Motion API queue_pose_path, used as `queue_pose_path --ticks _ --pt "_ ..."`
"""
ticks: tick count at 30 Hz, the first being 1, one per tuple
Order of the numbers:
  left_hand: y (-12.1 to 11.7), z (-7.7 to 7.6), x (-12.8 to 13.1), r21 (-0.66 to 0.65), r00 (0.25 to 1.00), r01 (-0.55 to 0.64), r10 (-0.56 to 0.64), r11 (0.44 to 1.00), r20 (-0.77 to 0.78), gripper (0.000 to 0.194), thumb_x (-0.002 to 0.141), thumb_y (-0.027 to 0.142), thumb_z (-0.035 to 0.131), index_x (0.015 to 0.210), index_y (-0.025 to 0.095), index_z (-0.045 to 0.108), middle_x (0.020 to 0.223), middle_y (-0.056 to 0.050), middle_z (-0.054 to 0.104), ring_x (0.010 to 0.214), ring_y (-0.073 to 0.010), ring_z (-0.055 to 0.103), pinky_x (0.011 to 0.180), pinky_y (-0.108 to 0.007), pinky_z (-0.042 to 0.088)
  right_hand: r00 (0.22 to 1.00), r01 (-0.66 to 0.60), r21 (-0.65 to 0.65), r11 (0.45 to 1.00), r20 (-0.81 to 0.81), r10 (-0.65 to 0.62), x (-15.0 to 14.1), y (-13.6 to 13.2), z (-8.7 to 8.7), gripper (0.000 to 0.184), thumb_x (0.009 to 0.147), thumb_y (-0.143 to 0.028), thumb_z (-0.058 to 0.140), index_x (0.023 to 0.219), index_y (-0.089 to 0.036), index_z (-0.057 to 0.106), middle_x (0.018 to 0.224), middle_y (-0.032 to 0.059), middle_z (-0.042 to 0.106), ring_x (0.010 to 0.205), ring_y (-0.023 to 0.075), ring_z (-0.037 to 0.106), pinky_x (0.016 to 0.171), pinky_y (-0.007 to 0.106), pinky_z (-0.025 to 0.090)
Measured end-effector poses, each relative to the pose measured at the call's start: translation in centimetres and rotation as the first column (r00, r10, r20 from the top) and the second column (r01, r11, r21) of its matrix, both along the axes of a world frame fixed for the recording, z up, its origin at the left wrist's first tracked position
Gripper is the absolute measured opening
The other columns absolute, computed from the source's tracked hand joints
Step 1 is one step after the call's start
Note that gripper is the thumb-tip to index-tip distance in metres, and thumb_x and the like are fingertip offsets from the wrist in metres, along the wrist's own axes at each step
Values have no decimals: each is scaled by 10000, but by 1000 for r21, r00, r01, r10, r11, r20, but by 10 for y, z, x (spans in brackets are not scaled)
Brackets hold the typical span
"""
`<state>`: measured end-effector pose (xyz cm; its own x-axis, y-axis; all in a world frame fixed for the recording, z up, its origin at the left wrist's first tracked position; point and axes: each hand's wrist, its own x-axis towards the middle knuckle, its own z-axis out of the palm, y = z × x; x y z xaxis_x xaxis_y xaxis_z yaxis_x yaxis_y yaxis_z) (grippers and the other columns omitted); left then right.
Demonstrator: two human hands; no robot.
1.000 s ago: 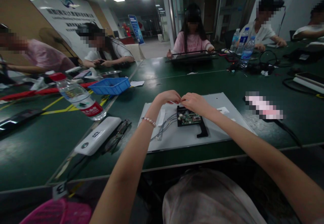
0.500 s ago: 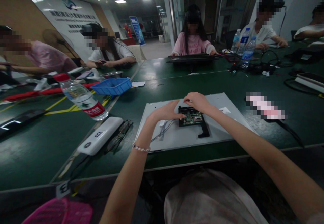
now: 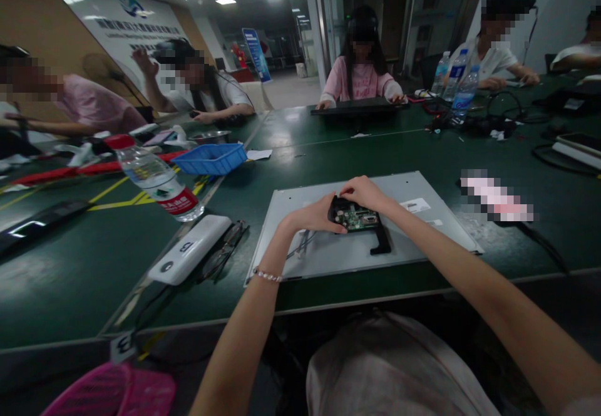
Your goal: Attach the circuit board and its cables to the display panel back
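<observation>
1. Our left hand [image 3: 314,215] had closed in on the black frame [image 3: 381,242] since half a second earlier, when its fingers stood more open above it; our right hand [image 3: 366,193] had kept nearly the same place.
2. We had the circuit board [image 3: 357,218] seated in that frame, lying on a grey panel [image 3: 338,259] on the green table [image 3: 300,159]. We took the board as the clock's centre, with twelve pointing away from us.
3. At nine o'clock, our left thumb and fingers spanned the frame's end, grasping it, thumb on the near side.
4. At eleven to twelve o'clock, our right fingertips were drawn together at the frame's far edge; we could not tell whether they pinched anything.
5. We saw grey cables [image 3: 300,245] running out on the panel toward eight o'clock, partly under our left hand.
6. Well apart from the board, we had a water bottle [image 3: 157,181] near ten o'clock, a blue tray [image 3: 211,160] between ten and eleven, and a white power bank [image 3: 190,250] near eight, with glasses [image 3: 224,253] just beside it.
7. Across the table, toward ten o'clock, a co-worker had raised a hand [image 3: 145,62].
</observation>
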<state>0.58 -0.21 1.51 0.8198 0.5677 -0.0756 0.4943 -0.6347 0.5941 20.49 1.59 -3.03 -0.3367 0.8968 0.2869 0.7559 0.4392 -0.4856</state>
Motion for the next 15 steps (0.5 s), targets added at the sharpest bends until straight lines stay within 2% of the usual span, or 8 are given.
queue_pose_path --ticks 7,15 --pt "1 -3 0 -13 1000 -3 3 1000 23 829 610 449 763 1300 177 393 1326 -123 489 1228 -322 464 1055 -476 341 997 22 27 999 69 -24 -3 -6 6 189 847 -176 586 917 -188 761 923 68 742 860 181 660 740 242 442" --pt "2 -6 -1 1 1000 -27 27 1000 6 834 613 445 768 1301 165 389 1338 -136 479 1232 -323 457 1055 -478 340 991 -48 61 997 130 40 -3 -13 11 195 856 -156 580 945 -187 752 954 76 723 898 181 635 779 251 433"
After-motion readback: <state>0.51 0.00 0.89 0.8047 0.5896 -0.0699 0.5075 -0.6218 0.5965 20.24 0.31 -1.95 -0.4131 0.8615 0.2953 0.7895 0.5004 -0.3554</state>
